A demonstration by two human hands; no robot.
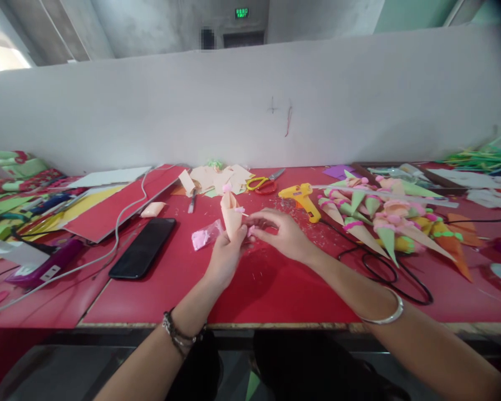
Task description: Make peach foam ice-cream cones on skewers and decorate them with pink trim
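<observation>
My left hand (225, 257) is closed around the lower part of a peach foam cone (231, 214), held upright over the red table (275, 284). A small pink pompom (226, 188) sits at the cone's top. My right hand (280, 233) is beside the cone, its fingers pinched on a small pink piece right next to the cone's side. A clear bag of pink pompoms (205, 235) lies just left of my left hand.
A black phone (144, 247) lies at left near a white cable (121, 228). A yellow glue gun (303, 199) with a black cord (384, 273) and yellow-handled scissors (262, 182) lie behind my hands. Several finished cones (376, 214) are piled at right. Peach foam cut-outs (217, 178) lie at the back.
</observation>
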